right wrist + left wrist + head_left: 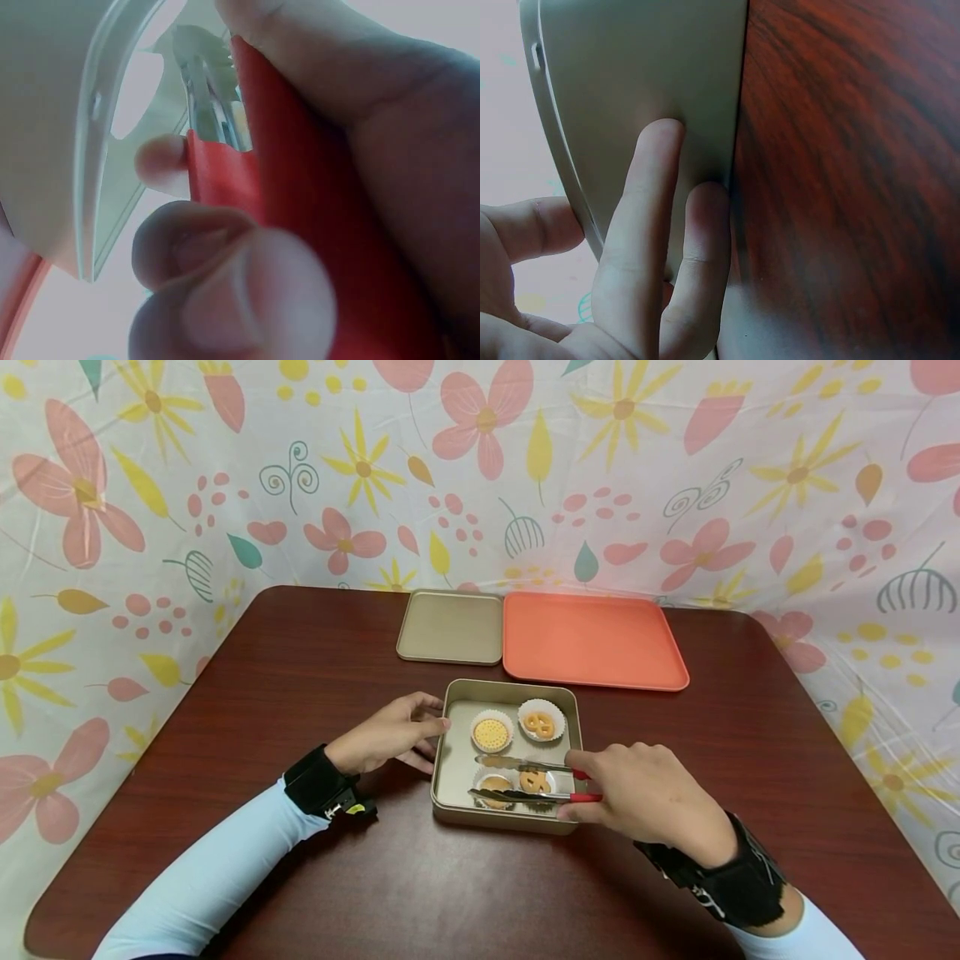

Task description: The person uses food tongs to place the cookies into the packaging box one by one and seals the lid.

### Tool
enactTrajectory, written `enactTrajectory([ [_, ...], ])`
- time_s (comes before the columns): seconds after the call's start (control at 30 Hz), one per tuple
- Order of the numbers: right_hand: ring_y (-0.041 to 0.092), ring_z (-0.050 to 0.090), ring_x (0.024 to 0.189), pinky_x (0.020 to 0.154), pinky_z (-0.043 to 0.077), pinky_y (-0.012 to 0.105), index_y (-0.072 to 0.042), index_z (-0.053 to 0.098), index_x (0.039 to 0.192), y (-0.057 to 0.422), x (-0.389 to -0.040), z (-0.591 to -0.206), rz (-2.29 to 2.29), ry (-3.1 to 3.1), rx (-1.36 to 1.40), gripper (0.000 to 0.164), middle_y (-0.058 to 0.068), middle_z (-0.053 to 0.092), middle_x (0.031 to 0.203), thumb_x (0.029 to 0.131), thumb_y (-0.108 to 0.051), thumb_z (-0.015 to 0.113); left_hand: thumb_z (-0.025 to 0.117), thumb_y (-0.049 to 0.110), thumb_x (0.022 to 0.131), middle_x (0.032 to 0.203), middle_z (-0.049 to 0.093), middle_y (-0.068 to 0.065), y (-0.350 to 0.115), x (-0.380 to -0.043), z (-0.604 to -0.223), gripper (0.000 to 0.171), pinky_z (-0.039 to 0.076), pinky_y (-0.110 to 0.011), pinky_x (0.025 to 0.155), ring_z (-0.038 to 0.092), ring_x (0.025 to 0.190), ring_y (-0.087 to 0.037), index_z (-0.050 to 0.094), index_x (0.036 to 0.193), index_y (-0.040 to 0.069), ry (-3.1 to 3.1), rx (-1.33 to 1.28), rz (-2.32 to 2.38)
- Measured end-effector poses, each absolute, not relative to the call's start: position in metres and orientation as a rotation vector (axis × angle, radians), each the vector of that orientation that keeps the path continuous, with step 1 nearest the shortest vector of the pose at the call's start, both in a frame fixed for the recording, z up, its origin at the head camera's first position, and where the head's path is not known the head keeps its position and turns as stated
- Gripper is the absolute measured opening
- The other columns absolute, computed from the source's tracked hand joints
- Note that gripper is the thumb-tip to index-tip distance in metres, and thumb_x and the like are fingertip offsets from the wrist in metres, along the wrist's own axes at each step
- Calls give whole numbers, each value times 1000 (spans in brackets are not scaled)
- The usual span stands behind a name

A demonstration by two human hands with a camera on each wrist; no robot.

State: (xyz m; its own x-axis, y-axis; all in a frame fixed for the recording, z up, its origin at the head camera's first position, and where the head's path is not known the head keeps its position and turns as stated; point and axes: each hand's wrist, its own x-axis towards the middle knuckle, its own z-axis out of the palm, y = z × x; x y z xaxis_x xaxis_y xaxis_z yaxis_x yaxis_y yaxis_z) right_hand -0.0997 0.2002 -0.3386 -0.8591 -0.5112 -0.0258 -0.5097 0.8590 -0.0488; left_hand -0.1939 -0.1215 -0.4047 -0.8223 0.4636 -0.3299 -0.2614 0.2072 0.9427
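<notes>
A square gold tin (pixel 504 819) holds cookies in white paper cups. My left hand (pixel 390 732) steadies the tin's left side, straight fingers (pixel 641 217) against its outer wall and thumb (pixel 547 225) at the rim. My right hand (pixel 656 789) grips red-handled metal tongs (pixel 504 762) over the tin's front right edge. Their two arms are spread, pointing left across the front cups. Between them show a round cookie (pixel 495 787) at front left and a cookie with holes (pixel 534 782) at front right. Behind sit a yellow dotted cookie (pixel 491 735) and a pretzel-shaped cookie (pixel 539 724).
Behind the tin lie a flat gold tray (pixel 450 627) and, to its right, a larger coral tray (pixel 592 639), side by side on the dark wooden table (pixel 322 652). A flower-print cloth (pixel 480 477) hangs at the back.
</notes>
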Motion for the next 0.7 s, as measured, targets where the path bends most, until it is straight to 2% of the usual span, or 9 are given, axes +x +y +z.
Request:
enactTrajectory([
  [0.27,6,42,52,43,35,27,-20,67,106,200,-99,-333,-124,3009,-809,54,-15,44,60,81,-67,75,61,17,104,132,50,-27,-122,-194,-404,55,66,-46,75,67,85,-30,35,149,-1,1920,189,1668],
  [0.5,6,41,48,40,32,27,-24,61,97,197,-101,-323,-174,3101,-822,45,-16,42,58,80,-62,79,60,17,105,134,49,-28,-123,-194,-404,57,66,-46,74,68,86,-32,32,150,-3,1909,199,1676],
  [0.7,7,41,49,42,31,27,-22,61,99,195,-107,-306,-207,3165,-811,48,-14,42,58,82,-64,78,60,17,105,132,51,-28,-122,-193,-403,55,66,-47,74,69,85,-32,34,149,-2,1905,200,1677],
])
